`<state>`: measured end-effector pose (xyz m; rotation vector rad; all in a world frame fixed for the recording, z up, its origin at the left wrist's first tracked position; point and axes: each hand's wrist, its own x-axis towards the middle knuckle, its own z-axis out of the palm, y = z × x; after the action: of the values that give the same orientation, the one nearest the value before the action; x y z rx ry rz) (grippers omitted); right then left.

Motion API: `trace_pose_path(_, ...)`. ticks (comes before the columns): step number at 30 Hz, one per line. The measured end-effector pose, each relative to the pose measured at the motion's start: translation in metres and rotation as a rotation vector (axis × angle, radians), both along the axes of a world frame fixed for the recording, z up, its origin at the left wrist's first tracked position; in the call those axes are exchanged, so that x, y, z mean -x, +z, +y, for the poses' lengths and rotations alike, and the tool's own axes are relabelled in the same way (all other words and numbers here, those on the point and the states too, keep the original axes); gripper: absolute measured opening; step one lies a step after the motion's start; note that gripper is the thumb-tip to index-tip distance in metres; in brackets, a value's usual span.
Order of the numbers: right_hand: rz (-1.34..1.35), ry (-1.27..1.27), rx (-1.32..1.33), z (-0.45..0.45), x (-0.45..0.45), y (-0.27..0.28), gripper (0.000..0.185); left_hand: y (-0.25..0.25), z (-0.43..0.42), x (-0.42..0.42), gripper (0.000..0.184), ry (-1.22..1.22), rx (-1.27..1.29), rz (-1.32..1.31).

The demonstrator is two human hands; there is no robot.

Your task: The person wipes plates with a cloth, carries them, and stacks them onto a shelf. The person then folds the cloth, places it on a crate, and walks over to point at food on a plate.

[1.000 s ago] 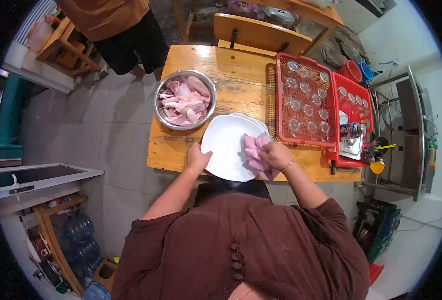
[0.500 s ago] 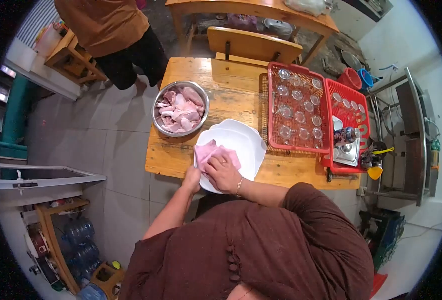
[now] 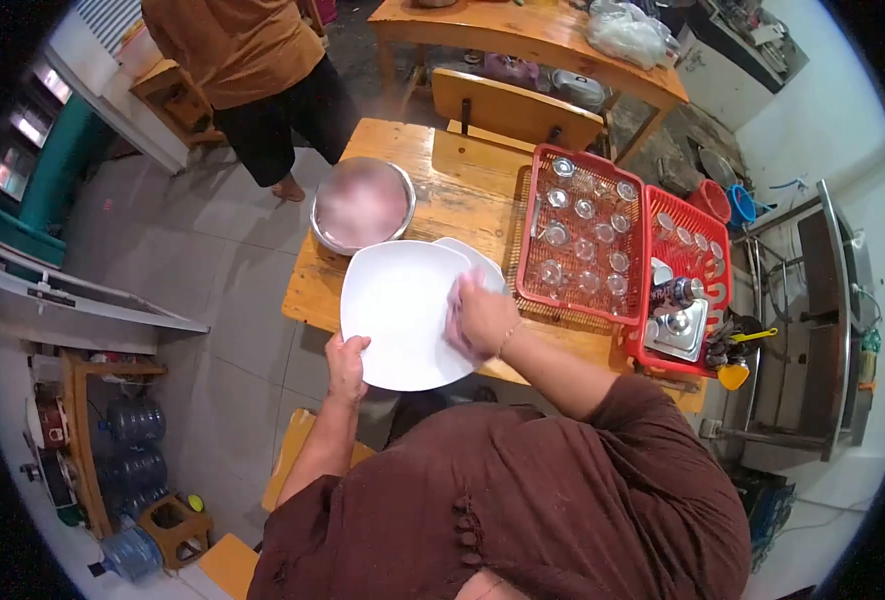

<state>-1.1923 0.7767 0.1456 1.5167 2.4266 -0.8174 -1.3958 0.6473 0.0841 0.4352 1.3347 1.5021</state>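
A white square plate (image 3: 399, 315) is tilted up near the table's front edge, with my left hand (image 3: 347, 366) gripping its lower left side, thumb on top. My right hand (image 3: 487, 318) is closed on a pink cloth (image 3: 456, 320) against the plate's right side; the cloth is partly hidden and blurred. Behind the held plate, another white plate (image 3: 489, 270) shows its edge on the table. Beyond them at the left stands a steel bowl (image 3: 409, 219) whose pink contents look blurred.
On the wooden table (image 3: 452, 190), a red basket (image 3: 641, 262) holds several upturned glasses. Beside it, a second red basket (image 3: 730, 290) carries glasses, a steel container and utensils. A person in an orange top (image 3: 247, 55) stands at the upper left, near a bench (image 3: 522, 104).
The plate has been raised and shifted left from the one beneath. My right hand and the cloth have moved from its left side to its right side.
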Motion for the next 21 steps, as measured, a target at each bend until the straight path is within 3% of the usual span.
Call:
trace_pose_path(2, -0.058, 0.191, 0.151, -0.024, -0.014, -0.002, 0.032, 0.002, -0.003, -0.010, 0.032, 0.065, -0.040, 0.018)
trace_pose_path(4, 0.147, 0.301, 0.111, -0.030, -0.028, 0.004, 0.028, 0.011, -0.004, -0.016, 0.029, 0.026, -0.014, 0.080)
trace_pose_path(6, 0.339, 0.283, 0.216, -0.022, -0.047, 0.033, 0.037, 0.016, -0.005, -0.022, 0.029, 0.021, 0.004, 0.124)
trace_pose_path(7, 0.451, 0.165, 0.451, -0.017, -0.059, 0.049, 0.039, 0.017, -0.006, -0.026, 0.029, 0.011, 0.026, 0.163)
trace_pose_path(9, 0.790, 0.076, 0.633, -0.013, -0.087, 0.096, 0.025, 0.015, -0.007, -0.028, 0.030, -0.005, 0.010, 0.105)
trace_pose_path(11, 0.970, 0.078, 0.419, -0.017, -0.103, 0.120, 0.026, 0.011, -0.007, -0.031, 0.033, -0.029, -0.036, 0.018)
trace_pose_path(12, 0.738, 0.116, 0.118, -0.013, -0.109, 0.121, 0.025, 0.010, -0.008, -0.034, 0.033, -0.032, -0.031, 0.016)
trace_pose_path(14, 0.684, 0.014, 0.253, -0.016, -0.118, 0.133, 0.025, 0.011, -0.007, -0.043, 0.035, -0.057, -0.110, -0.118)
trace_pose_path(17, 1.157, -0.011, 0.336, -0.012, -0.127, 0.154, 0.023, 0.017, -0.011, -0.052, 0.036, 0.000, -0.041, -0.104)
trace_pose_path(18, 1.229, -0.197, 0.339, -0.010, -0.130, 0.167, 0.022, 0.016, -0.014, -0.051, 0.036, 0.000, -0.028, -0.122)
trace_pose_path(19, 1.362, -0.312, 0.287, -0.009, -0.127, 0.180, 0.022, 0.013, -0.015, -0.051, 0.039, 0.012, -0.035, -0.117)
trace_pose_path(21, 1.431, -0.291, 0.091, 0.003, -0.129, 0.200, 0.026, 0.011, -0.016, -0.053, 0.041, 0.018, -0.033, -0.128)
